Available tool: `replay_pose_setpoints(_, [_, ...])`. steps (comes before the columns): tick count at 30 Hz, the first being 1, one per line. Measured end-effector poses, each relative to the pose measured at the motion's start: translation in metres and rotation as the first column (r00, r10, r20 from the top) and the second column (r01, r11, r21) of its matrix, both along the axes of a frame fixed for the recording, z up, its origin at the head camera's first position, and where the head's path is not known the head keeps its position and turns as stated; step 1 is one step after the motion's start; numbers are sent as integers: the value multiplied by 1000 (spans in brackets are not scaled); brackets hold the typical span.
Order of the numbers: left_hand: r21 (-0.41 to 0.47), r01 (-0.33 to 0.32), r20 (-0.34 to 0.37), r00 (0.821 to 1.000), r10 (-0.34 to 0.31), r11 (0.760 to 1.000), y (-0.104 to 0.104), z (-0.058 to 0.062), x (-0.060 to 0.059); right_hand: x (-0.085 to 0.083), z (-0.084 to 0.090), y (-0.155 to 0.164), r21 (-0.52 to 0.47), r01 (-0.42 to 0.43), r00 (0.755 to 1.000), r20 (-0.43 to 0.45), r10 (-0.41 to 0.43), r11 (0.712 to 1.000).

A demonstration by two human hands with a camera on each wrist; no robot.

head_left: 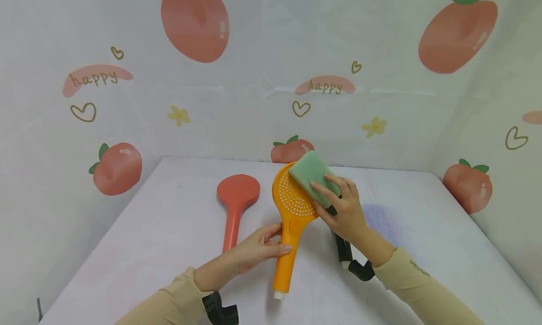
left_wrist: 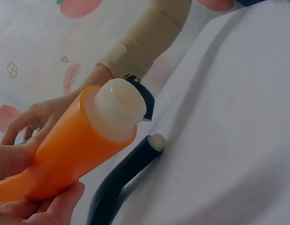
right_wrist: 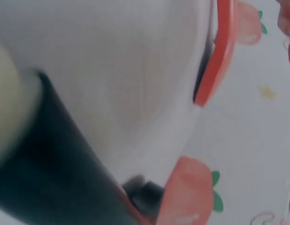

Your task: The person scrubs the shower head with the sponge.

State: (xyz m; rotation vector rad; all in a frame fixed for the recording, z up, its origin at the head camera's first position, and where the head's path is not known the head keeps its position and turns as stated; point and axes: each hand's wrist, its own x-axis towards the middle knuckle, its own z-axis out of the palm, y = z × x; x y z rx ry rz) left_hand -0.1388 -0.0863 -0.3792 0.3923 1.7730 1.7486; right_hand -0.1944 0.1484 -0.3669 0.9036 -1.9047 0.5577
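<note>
My left hand (head_left: pixel 261 246) holds an orange shower head (head_left: pixel 293 227) by its handle, thumb across the front, with the perforated face turned toward me. In the left wrist view the handle's end shows a white threaded connector (left_wrist: pixel 120 104). A light green sponge (head_left: pixel 312 175) is in my right hand (head_left: pixel 345 211), between fingers and thumb, and lies against the right side of the perforated face, covering part of it. Below the right hand a black handle (head_left: pixel 342 249) lies on the table, its upper part hidden.
To the left, a red shower head (head_left: pixel 238 192) lies on the white table (head_left: pixel 148 249) with its smooth side up, its lower handle hidden by the left arm. Black wrist mounts (head_left: pixel 220 310) sit at the wrists. A fruit-patterned curtain (head_left: pixel 254 43) hangs behind the table.
</note>
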Motion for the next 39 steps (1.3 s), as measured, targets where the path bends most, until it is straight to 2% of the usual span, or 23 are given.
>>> replay_pose_setpoints(7, [27,-7,-6,1000,7,1000,0,-5,-4,19,-9,-13,116,-85,996,3,85,990])
replay_pose_setpoints(12, [62,-5,1,1000,5,998,-1,-6,-4,22,-6,-11,134,-102,993,-42,108,986])
replay_pose_setpoints(17, [74,-32,5,999,31,997,-3,-5,-4,13,-3,2,95,-55,993,-96,64,994])
replay_pose_setpoints(23, [101,-38,34,999,35,994,-5,-8,-7,4,-1,19,17,37,999,-40,-36,999])
replay_pose_setpoints(27, [108,-39,27,999,36,993,-6,-8,-8,3,-1,23,-2,47,998,-44,-47,999])
replay_pose_setpoints(33, [101,-51,23,999,48,994,-6,-4,-7,11,-7,17,28,-23,995,-92,25,999])
replay_pose_setpoints(39, [130,-42,13,999,41,991,-7,-3,-9,19,-10,6,123,-125,969,-198,148,985])
